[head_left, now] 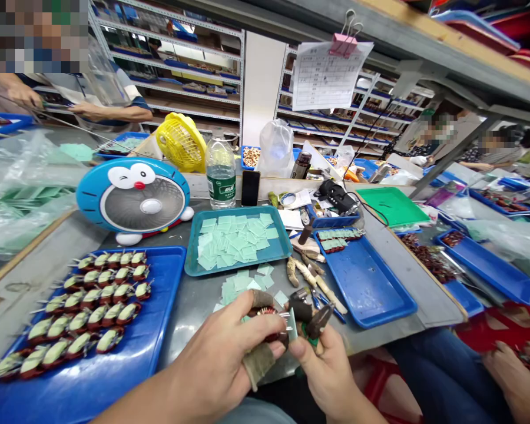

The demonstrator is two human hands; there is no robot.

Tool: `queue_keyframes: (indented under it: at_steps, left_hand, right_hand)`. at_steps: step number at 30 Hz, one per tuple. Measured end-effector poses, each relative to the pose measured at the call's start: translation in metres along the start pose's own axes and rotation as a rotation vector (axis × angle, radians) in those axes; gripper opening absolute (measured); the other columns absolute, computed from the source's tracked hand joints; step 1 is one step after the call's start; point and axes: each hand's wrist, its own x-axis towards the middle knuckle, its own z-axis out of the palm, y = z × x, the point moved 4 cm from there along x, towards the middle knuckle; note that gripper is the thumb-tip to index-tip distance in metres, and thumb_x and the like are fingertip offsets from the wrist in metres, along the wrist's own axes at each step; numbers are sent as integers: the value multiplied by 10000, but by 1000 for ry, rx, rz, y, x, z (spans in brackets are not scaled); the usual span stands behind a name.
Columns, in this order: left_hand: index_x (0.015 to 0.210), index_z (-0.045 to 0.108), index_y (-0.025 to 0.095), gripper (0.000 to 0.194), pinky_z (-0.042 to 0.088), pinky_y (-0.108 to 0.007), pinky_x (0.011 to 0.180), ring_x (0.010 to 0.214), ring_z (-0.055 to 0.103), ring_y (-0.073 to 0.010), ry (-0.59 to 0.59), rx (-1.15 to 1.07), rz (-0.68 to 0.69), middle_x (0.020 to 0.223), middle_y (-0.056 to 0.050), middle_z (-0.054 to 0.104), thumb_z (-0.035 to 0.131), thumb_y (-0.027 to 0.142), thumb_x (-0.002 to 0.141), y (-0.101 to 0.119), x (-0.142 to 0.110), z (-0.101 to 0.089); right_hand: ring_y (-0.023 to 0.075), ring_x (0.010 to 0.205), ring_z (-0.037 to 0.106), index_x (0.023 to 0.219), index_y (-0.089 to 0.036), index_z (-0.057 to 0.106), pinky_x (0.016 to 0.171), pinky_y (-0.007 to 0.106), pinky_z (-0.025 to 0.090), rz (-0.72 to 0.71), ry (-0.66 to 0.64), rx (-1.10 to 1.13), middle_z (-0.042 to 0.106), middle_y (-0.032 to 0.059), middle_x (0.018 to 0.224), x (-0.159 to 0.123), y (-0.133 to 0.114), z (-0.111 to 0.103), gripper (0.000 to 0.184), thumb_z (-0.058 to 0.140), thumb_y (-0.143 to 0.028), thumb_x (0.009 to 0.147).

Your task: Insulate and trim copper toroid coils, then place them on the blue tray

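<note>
My left hand (216, 365) is shut on a copper-wound toroidal coil (267, 321), and one finger wears a grey wrap. My right hand (322, 371) grips dark-tipped pliers (318, 321) close to the coil, and a small pale green insulating sheet (292, 325) stands between them. Loose green sheets (238, 288) lie on the bench just beyond my hands. More sheets fill a teal tray (242, 212). Several finished coils (97, 318) sit in rows on a blue tray (163, 306) to my left.
Wrapped-handle tools (309, 274) lie beside an emptier blue tray (366, 288). A cartoon-faced fan (132, 197), a water bottle (221, 174) and a phone (250, 188) stand behind. A co-worker's hand (512, 377) shows lower right, and another person's hands (22, 97) show upper left.
</note>
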Motion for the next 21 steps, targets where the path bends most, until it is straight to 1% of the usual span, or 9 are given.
queue_keyframes:
  at_steps: [5, 9, 13, 16, 19, 21]
  left_hand:
    - [1198, 679, 286, 236, 548, -266, 755, 865, 636, -191, 2, 137, 54, 1034, -77, 596, 551, 310, 1001, 7, 1, -1]
    - [1193, 694, 293, 246, 544, -245, 714, 818, 636, -181, 4, 176, 81, 999, -73, 605, 545, 335, 1002, 12, 2, -2]
    - [1181, 696, 306, 235, 538, -228, 709, 804, 637, -173, 1, 199, 105, 1003, -69, 624, 550, 359, 1004, 13, 3, -1]
    - [1218, 672, 304, 251, 525, -221, 689, 793, 638, -169, -7, 233, 125, 1015, -71, 633, 548, 337, 1001, 10, 2, 1]
    - [1249, 646, 288, 277, 521, -232, 693, 817, 650, -180, -30, 262, 141, 1032, -81, 640, 519, 277, 1003, 9, 1, 3]
    - [1239, 645, 279, 273, 521, -238, 700, 830, 655, -187, -34, 266, 160, 1036, -84, 646, 507, 262, 1005, 10, 0, 2]
  right_hand:
    - [268, 1181, 695, 1294, -245, 661, 1047, 387, 549, -34, 26, -15, 709, 112, 1311, 2, -6, 0, 428, 744, -406, 907]
    - [278, 1184, 695, 1261, -247, 681, 1022, 391, 567, -29, 27, -5, 729, 109, 1277, -1, -5, -1, 417, 756, -426, 892]
    - [275, 1175, 697, 1290, -248, 658, 1019, 396, 569, -33, 47, -49, 728, 107, 1272, -3, -1, -3, 455, 744, -456, 894]
    - [259, 1138, 699, 1313, -260, 643, 1009, 376, 564, -99, 66, -181, 733, 96, 1231, -5, -3, -8, 438, 714, -440, 921]
    - [248, 1069, 698, 1237, -251, 692, 993, 359, 551, -202, 44, -394, 732, 93, 1154, -7, -9, -12, 328, 676, -407, 949]
    - [250, 1059, 691, 1218, -252, 705, 1000, 361, 539, -241, 28, -489, 723, 94, 1143, -8, -13, -13, 300, 664, -392, 956]
